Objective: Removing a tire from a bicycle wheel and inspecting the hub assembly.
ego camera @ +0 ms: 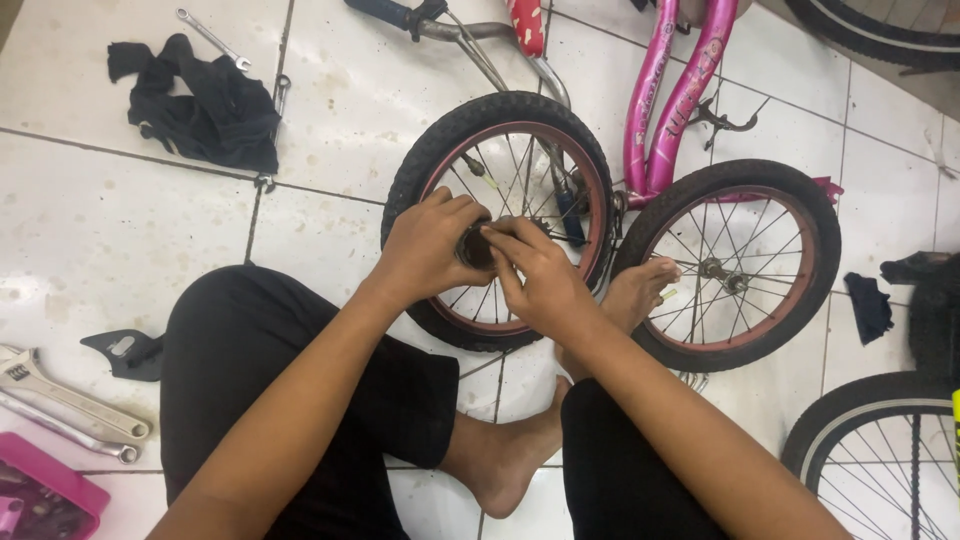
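Observation:
A small loose bicycle wheel point(430, 150) with a black tyre and a dark red rim stands on the white tiled floor in front of me. My left hand point(425, 245) grips its dark hub point(474, 247) from the left. The fingers of my right hand point(540, 275) pinch at the same hub from the right. I sit on the floor in black trousers with bare feet, one foot point(635, 290) resting between this wheel and a second wheel point(740, 265) that is mounted on a pink child's bicycle frame point(675, 95) lying behind.
A black cloth point(205, 105) and a spanner point(212, 38) lie at the far left. Wrenches point(60, 405) and a pink tray point(50, 495) sit at my near left. Another tyre point(880, 450) is at the near right, with dark rags point(870, 305) beside it.

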